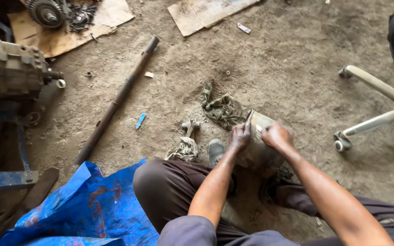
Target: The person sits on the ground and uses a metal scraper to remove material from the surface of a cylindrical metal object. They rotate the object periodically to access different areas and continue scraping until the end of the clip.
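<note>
- Left hand [240, 136]: fingers curled over the near-left rim of a dirty metal cylinder [261, 150], gripping it.
- Right hand [275, 135]: fingers closed narrow on a small pale piece [259, 129] at the cylinder's top edge; what the piece is, cannot tell.
- Cylinder: on dirt floor [274, 68] between the person's feet, just beside grey shoe [215, 151]; tilted, long axis running from near-right base up to open end pointing far-left, twd camera top.
- Crumpled green rag [223, 109]: touching or just beyond cylinder's far-left rim.
- Small T-shaped metal fitting [190, 125] w/ pale rag [184, 149] below it: left of shoe.
- Long rusty rod [117, 100]: lying diagonal, near-left to far-right, well apart from hands.
- Packaging/flat items: torn brown cardboard sheet [64, 32] top left, carrying a gear [46, 12] and loose dark bits; second cardboard piece [206, 12] top centre; small blue strip [141, 120] and small pale wrapper [244, 28] on floor.
- Blue tarp [87, 209]: crumpled, bottom left, against the knee.
- Grey gearbox housing [7, 68]: far left.
- Chair base w/ castor [375, 109]: right edge.
</note>
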